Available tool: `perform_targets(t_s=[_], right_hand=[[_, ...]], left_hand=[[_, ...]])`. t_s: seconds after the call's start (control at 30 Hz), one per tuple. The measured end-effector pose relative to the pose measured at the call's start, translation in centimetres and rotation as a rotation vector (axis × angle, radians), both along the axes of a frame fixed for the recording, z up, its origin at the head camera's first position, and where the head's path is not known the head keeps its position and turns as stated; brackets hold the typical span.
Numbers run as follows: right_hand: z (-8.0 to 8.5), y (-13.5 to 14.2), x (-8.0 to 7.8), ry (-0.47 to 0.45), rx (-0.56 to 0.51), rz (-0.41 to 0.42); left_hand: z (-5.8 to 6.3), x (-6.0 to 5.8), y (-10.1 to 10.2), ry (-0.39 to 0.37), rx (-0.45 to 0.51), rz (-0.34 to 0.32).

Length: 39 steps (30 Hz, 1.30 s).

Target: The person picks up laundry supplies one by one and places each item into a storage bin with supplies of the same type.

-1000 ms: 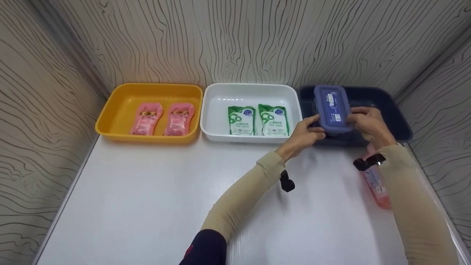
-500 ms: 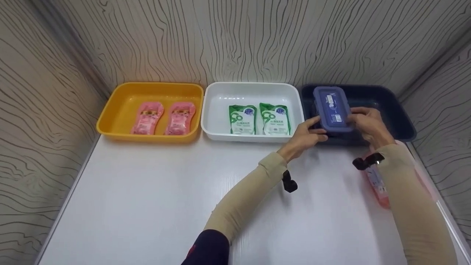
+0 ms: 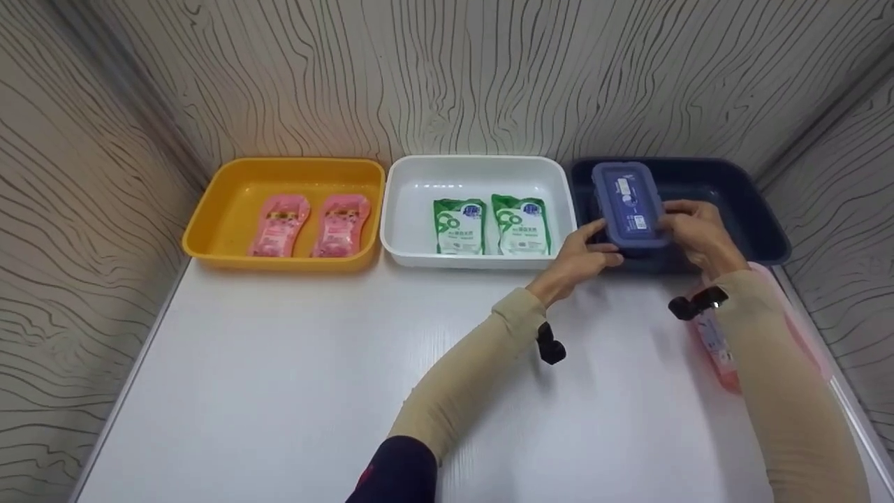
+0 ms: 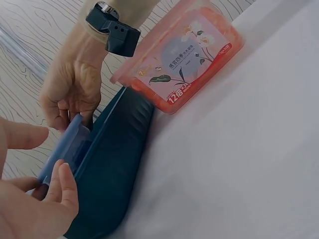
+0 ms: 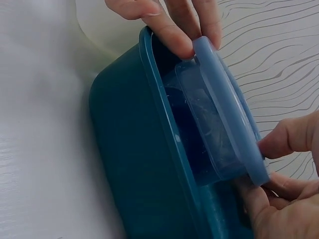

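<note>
A food container with a blue lid (image 3: 630,202) and see-through walls (image 5: 207,119) is tilted over the left part of the dark blue tray (image 3: 726,209), partly inside it. My left hand (image 3: 578,258) holds the lid's near left edge, with fingers on both sides of the rim (image 4: 62,144). At the lid's right edge, my right hand (image 3: 702,234) pinches the rim between thumb and fingers. The right wrist view shows the container's body dipping below the tray's rim (image 5: 169,119).
A pink tub (image 4: 184,59) with a flowered label stands near the right sleeve, partly hidden in the head view. Two green-and-white pouches (image 3: 459,227) lie in the white tray (image 3: 419,202). The yellow tray (image 3: 216,202) holds two pink pouches (image 3: 279,225).
The food container has turned slightly, its far end shifting a little left. Both hands keep hold of the same edges.
</note>
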State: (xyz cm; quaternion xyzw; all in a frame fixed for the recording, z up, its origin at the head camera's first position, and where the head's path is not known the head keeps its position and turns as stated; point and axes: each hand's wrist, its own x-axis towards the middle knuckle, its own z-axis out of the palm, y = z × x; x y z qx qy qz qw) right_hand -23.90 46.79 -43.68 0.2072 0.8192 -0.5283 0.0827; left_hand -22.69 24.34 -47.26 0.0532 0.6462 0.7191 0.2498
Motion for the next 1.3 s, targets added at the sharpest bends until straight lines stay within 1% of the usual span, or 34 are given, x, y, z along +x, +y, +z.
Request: perform_targets(t_s=[0.2,0.3,0.4,0.6,0.8,0.9,0.97,1.1,1.2,1.3], right_hand=[[0.3,0.1,0.2,-0.038,0.008,0.008],[0.3,0.1,0.3,-0.050,0.007,0.038],[0.3,0.2,0.7,-0.063,0.033,0.082],[0.8,0.3,1.0,-0.010,0.056,0.162],[1.7,0.1,1.7,-0.015,0.087,0.188],[2.2,0.0,2.1,0.002,0.084,0.200],[2.6,0.1,2.5,0.022,0.088,0.211],[3.4,0.6,3.7,0.060,0.129,0.240],[4.0,1.1,5.0,0.089,0.171,0.254],[4.6,1.8,6.3,0.147,0.202,0.260]], left_hand=[[0.4,0.0,0.0,0.010,-0.018,-0.015],[0.4,0.0,-0.1,0.021,-0.019,-0.015],[0.4,0.2,-0.2,0.020,-0.026,-0.019],[0.6,0.4,-0.3,0.002,-0.048,-0.024],[1.1,0.7,-0.2,0.002,-0.062,-0.022],[1.3,0.9,-0.2,0.009,-0.071,-0.020],[1.5,1.0,-0.3,0.010,-0.074,-0.021],[1.7,1.5,-0.4,-0.001,-0.055,-0.024],[2.1,2.2,-0.2,-0.010,-0.043,-0.005],[2.6,3.0,0.3,0.027,-0.092,0.034]])
